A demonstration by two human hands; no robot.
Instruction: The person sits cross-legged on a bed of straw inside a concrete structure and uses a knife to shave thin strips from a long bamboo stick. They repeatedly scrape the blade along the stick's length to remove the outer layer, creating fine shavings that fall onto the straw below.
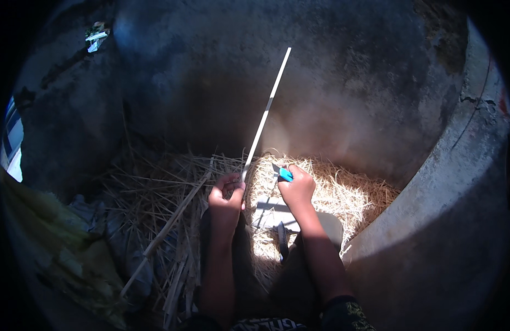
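fingers curled, the left hand (226,197) pinches a pale strip (263,121) low down, apparently to steady it; the right hand (298,186) closes round a turquoise-handled knife (286,175), leaving its blade (275,169) free.

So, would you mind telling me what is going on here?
A person's left hand holds a long pale strip near its lower end, with the rest slanting up and to the right. The right hand grips a blue-handled knife, its dark blade pointing up and left, apart from the strip. Curly shavings lie in the sunlight beyond and beside the right hand, and loose stalks lie to the left.
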